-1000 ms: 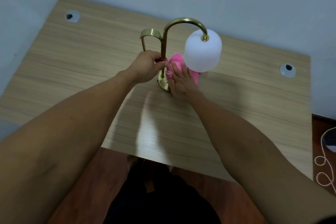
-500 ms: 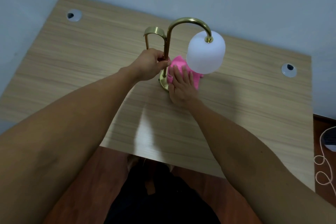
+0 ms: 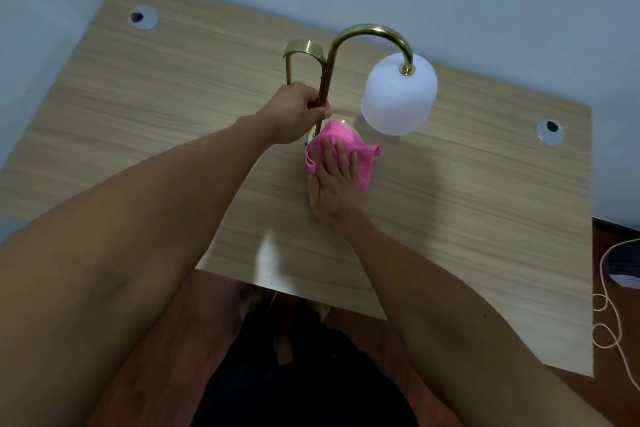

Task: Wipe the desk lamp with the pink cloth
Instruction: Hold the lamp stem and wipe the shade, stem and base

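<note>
A brass desk lamp [image 3: 363,32] with a curved neck and a white frosted shade [image 3: 398,94] stands near the middle of the wooden desk [image 3: 173,107]. My left hand [image 3: 298,113] is closed around the lamp's upright stem. My right hand [image 3: 334,184] lies flat with fingers spread on the pink cloth [image 3: 341,142], pressing it onto the lamp's round base, which the cloth almost wholly hides.
Two round cable holes sit in the desk, one far left [image 3: 142,17] and one at the right [image 3: 549,131]. A pale wall runs behind the desk. On the floor at the right lies a white cord [image 3: 604,322].
My right hand and the pink cloth have slid a little toward me over the lamp base. My left hand keeps its hold on the stem.
</note>
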The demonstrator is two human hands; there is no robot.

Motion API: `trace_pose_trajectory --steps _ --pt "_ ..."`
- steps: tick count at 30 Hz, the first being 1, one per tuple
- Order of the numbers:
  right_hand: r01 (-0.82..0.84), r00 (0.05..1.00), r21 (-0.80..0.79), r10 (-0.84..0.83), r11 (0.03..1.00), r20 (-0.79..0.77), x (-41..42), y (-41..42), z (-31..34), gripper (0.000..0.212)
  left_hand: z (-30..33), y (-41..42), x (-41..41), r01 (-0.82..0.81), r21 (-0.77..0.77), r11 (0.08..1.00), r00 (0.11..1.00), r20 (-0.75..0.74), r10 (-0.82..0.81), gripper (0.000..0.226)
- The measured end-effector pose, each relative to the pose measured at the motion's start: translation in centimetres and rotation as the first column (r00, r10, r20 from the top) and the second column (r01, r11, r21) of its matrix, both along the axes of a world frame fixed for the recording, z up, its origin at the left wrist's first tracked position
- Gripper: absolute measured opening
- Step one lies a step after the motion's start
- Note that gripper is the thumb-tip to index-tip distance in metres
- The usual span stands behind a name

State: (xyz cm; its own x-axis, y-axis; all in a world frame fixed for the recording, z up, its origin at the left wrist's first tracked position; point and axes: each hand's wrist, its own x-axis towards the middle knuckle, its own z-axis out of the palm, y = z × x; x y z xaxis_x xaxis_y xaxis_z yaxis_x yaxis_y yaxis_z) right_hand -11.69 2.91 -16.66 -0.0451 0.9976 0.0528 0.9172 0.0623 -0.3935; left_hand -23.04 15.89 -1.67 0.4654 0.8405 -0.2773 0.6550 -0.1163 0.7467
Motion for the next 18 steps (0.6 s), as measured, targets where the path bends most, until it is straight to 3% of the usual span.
trace_pose_trajectory --steps 9,15,18 --pt "-0.198 0.973 -0.007 0.198 0.98 0.12 5.3 -0.7 -1.2 0.058 0.2 0.0 -0.2 0.014 -0.009 1.0 1.0 -0.002 -0.014 0.026" --pt "0.06 0.998 -0.131 -0.062 0.99 -0.01 5.0 1.4 0.3 0.059 0.0 0.1 -0.2 0.015 -0.007 1.0 1.0 0.003 -0.015 0.023" --pt "0.136 0.991 -0.133 -0.131 0.982 0.04 3.4 1.4 -0.3 0.062 0.0 0.1 -0.1 0.012 -0.002 1.0 1.0 -0.001 -0.012 0.022"
